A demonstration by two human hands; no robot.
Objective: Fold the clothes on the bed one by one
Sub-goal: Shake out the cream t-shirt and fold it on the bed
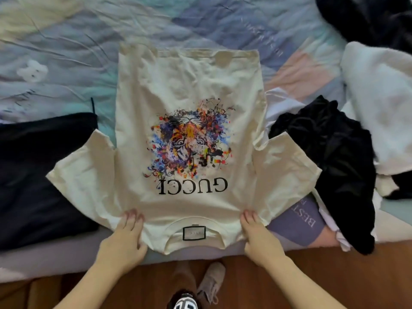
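A cream T-shirt (189,121) is spread flat, print side up, on the bed (66,52), with its collar at the near edge and its hem toward the far side. A multicoloured tiger-face print (189,141) is seen at the middle of the chest, with black "GUCCI" lettering (193,185) just below it, upside down from this view. Both short sleeves are laid out to the sides.

The left hand (124,237) is pressed on the shoulder left of the collar, and the right hand (259,237) on the shoulder right of it. The fingers (131,216) of both hands are laid on the fabric with the cloth gathered under them at the shoulder seams; whether it is pinched or only pressed down cannot be told.

A dark navy garment (38,175) is lying left of the shirt, partly under its sleeve. A crumpled black garment (334,157) is heaped to the right, over a lilac piece printed "BEST" (301,221). A white garment (379,103) is piled farther right. The bed is covered by a pastel patchwork quilt. A wooden floor (334,275) is visible below the bed edge.
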